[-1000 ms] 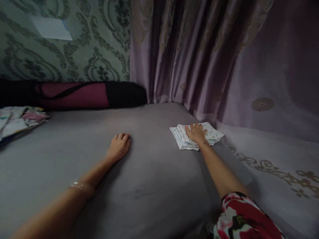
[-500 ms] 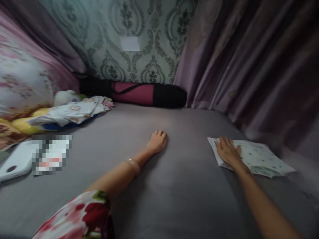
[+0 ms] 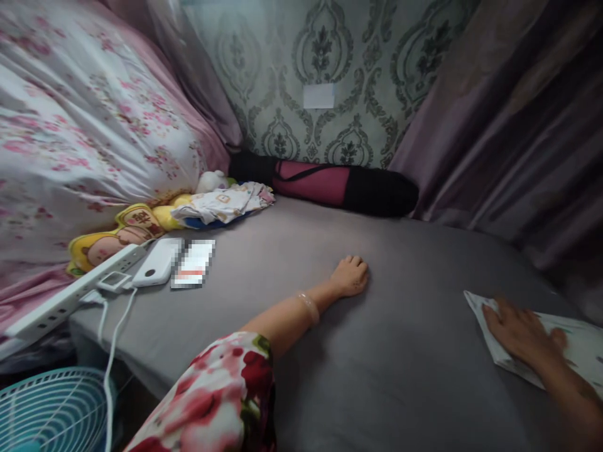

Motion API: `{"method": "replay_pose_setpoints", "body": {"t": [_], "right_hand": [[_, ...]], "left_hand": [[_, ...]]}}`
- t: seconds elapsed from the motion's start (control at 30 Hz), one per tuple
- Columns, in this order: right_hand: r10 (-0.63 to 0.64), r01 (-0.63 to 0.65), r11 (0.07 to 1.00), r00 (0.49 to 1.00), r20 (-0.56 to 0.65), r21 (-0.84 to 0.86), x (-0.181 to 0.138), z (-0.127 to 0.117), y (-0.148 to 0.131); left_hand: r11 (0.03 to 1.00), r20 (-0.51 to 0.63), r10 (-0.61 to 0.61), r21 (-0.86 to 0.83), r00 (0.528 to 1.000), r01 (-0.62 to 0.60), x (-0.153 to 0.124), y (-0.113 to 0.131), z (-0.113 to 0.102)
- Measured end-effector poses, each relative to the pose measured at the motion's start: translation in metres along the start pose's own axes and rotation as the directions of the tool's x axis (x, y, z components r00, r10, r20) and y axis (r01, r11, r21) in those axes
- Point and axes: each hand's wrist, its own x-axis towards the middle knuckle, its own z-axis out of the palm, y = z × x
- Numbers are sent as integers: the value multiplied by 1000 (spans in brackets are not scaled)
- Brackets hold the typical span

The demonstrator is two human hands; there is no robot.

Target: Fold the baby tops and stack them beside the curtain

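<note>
My left hand (image 3: 351, 275) rests on the grey bed sheet (image 3: 414, 263), its fingers curled under like a fist, with nothing showing in it. A clear bangle (image 3: 308, 308) circles that wrist. Over at the right, my right hand (image 3: 516, 329) lies flat with fingers stretched on a folded white cloth (image 3: 577, 344) with a small print; the hand is slightly blurred. The cloth's near left edge shows past the fingers, while its right end runs out of view.
To the left are a power strip (image 3: 80, 290) with white cables, a white power bank (image 3: 157, 262), a pixelated flat item (image 3: 194, 263), clothes (image 3: 226, 202) and a yellow plush toy (image 3: 136, 223). A long black-and-maroon bag (image 3: 315, 183) lies along the wall. A fan (image 3: 51, 408) stands below the bed's edge.
The view has swung left, bringing the power strip and fan into sight. Both hands keep their places: the left on the sheet, the right on the folded cloth.
</note>
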Motion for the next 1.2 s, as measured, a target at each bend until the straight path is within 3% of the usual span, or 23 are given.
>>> {"method": "replay_pose_setpoints", "body": {"t": [0.1,0.2,0.3,0.4,0.5,0.6,0.8,0.93,1.07,1.2], "right_hand": [[-23,24,1000,994,-102,5,0,-2,-12],[-142,142,990,972,-188,-14,-17,-2,-50],[-295,295,955,951,-88,-22,-45,4,-104],[-396,396,918,918,-5,27,-70,12,-153],[-445,442,894,895,26,80,-85,22,-185],[-452,445,889,891,43,108,-93,32,-198],[-489,488,872,872,13,48,-102,39,-204],[-476,475,879,879,24,47,-105,35,-206],[-467,466,883,884,11,55,-106,30,-209],[-470,469,881,883,-6,55,-107,29,-211]], "left_hand": [[978,57,76,-200,995,-63,-1,-19,-9],[919,96,65,-395,993,-22,-13,-50,-24],[888,67,-95,-446,993,115,-38,-87,-48],[879,-60,-299,-405,952,250,-68,-128,-82],[868,-223,-478,-271,850,417,-97,-172,-123],[819,-329,-573,-210,750,534,-122,-214,-164],[680,-466,-654,-18,596,733,-160,-275,-231],[529,-461,-751,9,473,849,-173,-301,-249],[397,-395,-851,-57,345,916,-180,-317,-249],[343,-361,-887,-96,288,934,-181,-325,-243]]}}
